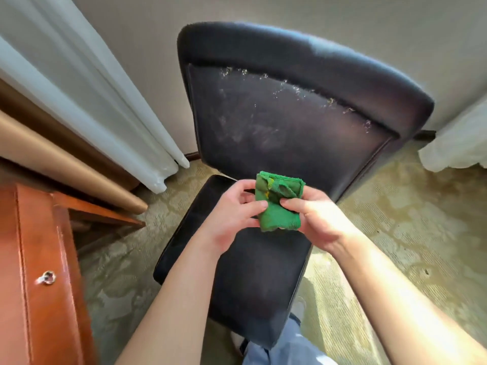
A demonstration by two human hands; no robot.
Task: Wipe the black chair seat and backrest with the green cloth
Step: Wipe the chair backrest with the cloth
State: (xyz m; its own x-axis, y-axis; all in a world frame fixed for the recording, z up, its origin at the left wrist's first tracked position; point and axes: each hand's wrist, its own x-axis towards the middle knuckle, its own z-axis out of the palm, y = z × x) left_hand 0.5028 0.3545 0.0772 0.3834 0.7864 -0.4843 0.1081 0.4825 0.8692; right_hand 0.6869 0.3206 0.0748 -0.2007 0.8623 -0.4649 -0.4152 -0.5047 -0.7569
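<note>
A black chair stands before me, its seat (245,285) low in the middle and its backrest (284,119) rising behind, marked with pale smears and specks near the top. Above the seat's far end I hold a folded green cloth (279,204) between both hands. My left hand (232,212) pinches its left side with thumb on top. My right hand (316,217) grips the right side, thumb pressing the cloth's middle. The cloth hangs clear of the seat and does not touch the backrest.
A reddish wooden cabinet (39,272) with a metal ring pull stands at the left. White curtains (87,96) hang at the back left, more white fabric (458,143) at the right. Patterned carpet (395,233) surrounds the chair. My trouser leg (284,349) is by the seat's front.
</note>
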